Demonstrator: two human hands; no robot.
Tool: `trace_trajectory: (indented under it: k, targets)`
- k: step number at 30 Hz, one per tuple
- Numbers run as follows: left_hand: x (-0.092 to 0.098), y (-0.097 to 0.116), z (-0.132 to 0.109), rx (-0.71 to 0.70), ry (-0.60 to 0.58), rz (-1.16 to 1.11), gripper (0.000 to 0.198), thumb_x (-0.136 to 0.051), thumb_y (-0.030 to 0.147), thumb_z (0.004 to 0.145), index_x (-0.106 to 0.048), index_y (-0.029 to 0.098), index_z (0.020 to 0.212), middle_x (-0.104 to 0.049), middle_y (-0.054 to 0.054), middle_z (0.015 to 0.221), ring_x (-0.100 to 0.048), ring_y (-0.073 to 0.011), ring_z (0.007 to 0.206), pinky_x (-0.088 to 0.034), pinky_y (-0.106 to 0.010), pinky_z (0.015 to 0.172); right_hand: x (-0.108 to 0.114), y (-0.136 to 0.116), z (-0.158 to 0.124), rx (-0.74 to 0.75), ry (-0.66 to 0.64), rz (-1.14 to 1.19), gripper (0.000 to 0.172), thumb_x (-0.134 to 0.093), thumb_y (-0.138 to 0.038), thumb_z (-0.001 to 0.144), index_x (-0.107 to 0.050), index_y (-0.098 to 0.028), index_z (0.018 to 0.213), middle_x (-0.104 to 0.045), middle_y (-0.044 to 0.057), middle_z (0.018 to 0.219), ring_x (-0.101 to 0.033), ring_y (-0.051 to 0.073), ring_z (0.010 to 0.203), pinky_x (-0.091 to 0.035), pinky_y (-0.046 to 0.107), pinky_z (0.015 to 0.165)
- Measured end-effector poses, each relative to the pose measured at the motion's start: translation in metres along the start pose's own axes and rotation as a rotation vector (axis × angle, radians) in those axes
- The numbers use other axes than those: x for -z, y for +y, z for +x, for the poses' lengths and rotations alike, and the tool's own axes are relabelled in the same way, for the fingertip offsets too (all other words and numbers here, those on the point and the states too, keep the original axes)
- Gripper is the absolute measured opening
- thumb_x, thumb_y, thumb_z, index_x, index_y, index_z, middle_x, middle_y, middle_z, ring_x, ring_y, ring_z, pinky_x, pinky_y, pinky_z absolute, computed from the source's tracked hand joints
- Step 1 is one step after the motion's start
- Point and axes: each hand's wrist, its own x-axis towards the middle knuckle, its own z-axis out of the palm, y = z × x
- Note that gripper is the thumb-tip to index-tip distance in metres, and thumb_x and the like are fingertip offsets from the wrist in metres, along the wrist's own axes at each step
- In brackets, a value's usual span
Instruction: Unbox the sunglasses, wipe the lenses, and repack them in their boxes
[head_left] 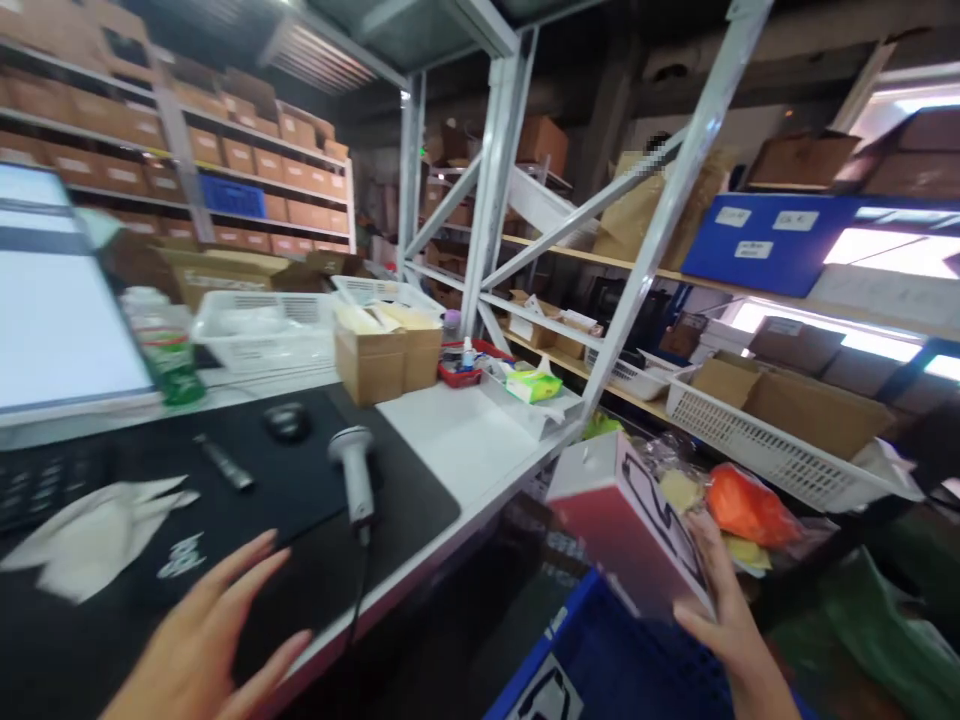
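My right hand (pixel 724 610) grips a red and white box (pixel 615 530) by its near end, thumb on one face and fingers over the other. The box is tilted and held above a blue crate (pixel 600 660), and a dark outline drawing shows on its side. My left hand (pixel 214 630) hangs over the front edge of the black desk mat (pixel 300 500), fingers spread, holding nothing. Near it lies a white handheld barcode scanner (pixel 354 480) with its cable running off the desk edge.
A mouse (pixel 286 422), crumpled tissue (pixel 97 535) and monitor (pixel 60 290) occupy the desk's left. Farther back stand a cardboard box (pixel 386 360), white baskets (pixel 262 330) and a tissue pack (pixel 534 384). A metal rack post (pixel 667 220) rises beside the desk; an orange bag (pixel 750 505) lies right.
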Motion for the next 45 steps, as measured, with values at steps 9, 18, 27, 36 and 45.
trace_trajectory:
  k: [9,18,27,36,45]
  targets:
    - [0.061,0.1,-0.086,0.006,-0.164,-0.52,0.123,-0.078,0.07,0.068,-0.007,0.03,0.16,-0.004,-0.017,0.168,-0.012,-0.0461,0.152,-0.02,-0.062,0.121,-0.152,-0.127,-0.041,0.209,-0.77,0.371,0.096,-0.078,-0.065,0.07,-0.039,-0.031,0.151,-0.049,0.014,0.151,-0.053,0.04,0.134,-0.051,0.048,0.105]
    - [0.147,0.074,-0.184,0.555,0.342,-0.806,0.082,-0.06,0.069,0.085,-0.04,0.026,0.152,-0.037,-0.012,0.16,-0.033,-0.0385,0.146,-0.028,-0.052,0.121,-0.285,-0.211,-0.083,0.373,-0.808,0.61,0.075,-0.059,-0.071,0.083,-0.048,-0.027,0.144,-0.058,0.017,0.142,-0.058,0.039,0.129,-0.057,0.047,0.097]
    - [0.225,0.059,-0.238,0.718,0.459,-0.79,0.067,-0.053,0.069,0.09,-0.059,0.024,0.139,-0.055,-0.01,0.148,-0.048,-0.0356,0.137,-0.032,-0.051,0.119,-0.308,-0.309,-0.111,0.391,-0.964,0.652,0.086,-0.072,-0.07,0.074,-0.043,-0.029,0.143,-0.055,0.016,0.143,-0.059,0.039,0.127,-0.059,0.045,0.093]
    - [0.253,0.024,-0.246,0.957,0.565,-0.662,0.053,-0.065,0.065,0.082,-0.08,0.016,0.095,-0.078,-0.008,0.087,-0.07,-0.0277,0.083,-0.052,-0.033,0.071,-0.344,-0.333,-0.153,0.543,-0.856,0.5,0.086,-0.086,-0.03,0.062,-0.047,-0.033,0.139,-0.05,0.015,0.145,-0.052,0.044,0.13,-0.061,0.049,0.084]
    - [0.279,-0.019,-0.241,1.041,0.627,-0.456,0.048,-0.072,0.064,0.073,-0.068,0.017,0.067,-0.069,-0.004,0.068,-0.062,-0.0201,0.066,-0.043,-0.025,0.058,-0.386,-0.351,-0.141,0.685,-0.87,0.422,0.09,-0.08,-0.023,0.061,-0.043,-0.03,0.142,-0.048,0.015,0.146,-0.054,0.043,0.128,-0.057,0.052,0.093]
